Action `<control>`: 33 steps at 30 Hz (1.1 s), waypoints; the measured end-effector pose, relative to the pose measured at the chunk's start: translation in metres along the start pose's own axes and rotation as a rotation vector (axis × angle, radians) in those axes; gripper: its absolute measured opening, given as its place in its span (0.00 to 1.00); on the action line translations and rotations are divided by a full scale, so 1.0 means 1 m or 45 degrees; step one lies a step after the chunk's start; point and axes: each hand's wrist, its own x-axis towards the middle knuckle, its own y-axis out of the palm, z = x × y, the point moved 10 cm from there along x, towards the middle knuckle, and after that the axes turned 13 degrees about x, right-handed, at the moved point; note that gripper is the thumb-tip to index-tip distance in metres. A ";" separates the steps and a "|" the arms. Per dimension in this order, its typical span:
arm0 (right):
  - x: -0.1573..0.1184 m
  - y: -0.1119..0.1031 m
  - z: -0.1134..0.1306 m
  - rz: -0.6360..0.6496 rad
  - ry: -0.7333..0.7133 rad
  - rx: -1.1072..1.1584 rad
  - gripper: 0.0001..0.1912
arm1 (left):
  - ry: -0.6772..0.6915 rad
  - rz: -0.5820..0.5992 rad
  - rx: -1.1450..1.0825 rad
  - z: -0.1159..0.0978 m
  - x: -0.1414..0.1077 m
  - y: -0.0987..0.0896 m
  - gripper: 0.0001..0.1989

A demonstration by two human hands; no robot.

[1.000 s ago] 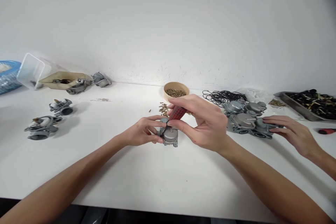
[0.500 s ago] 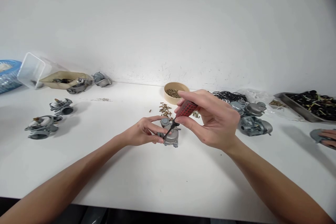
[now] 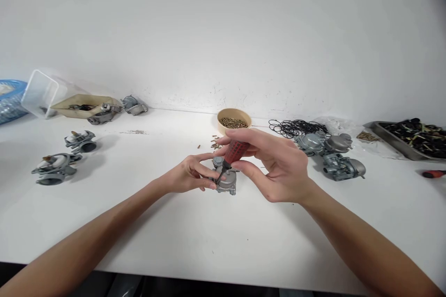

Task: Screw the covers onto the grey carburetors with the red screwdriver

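Note:
A grey metal carburetor [image 3: 228,181] rests on the white table in front of me. My left hand [image 3: 191,174] grips its left side, thumb and fingers closed around the edge. Between the fingers and thumb of my right hand [image 3: 275,160] is a screwdriver [image 3: 236,151] with a red and black handle. Its shaft slants down to the carburetor's left edge, close to my left fingertips; the tip itself is too small to make out. Loose brass screws [image 3: 216,143] lie just behind, partly covered by my right hand.
Behind stands a round tan tub [image 3: 234,116] of small brass parts. To the right are black rubber rings [image 3: 296,127], more carburetors [image 3: 343,167], a metal tray [image 3: 400,144] and another screwdriver [image 3: 434,174]. Further carburetors [image 3: 55,169], a beige container [image 3: 83,106] and a clear bin [image 3: 43,93] occupy the left.
My right hand and the screwdriver have shifted slightly left, and the handle stands more upright. At the far right, another person's hand and the grey part under it have left view.

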 end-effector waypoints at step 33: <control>0.001 0.009 0.007 0.036 -0.072 -0.215 0.28 | 0.091 -0.035 0.151 -0.003 0.000 -0.001 0.16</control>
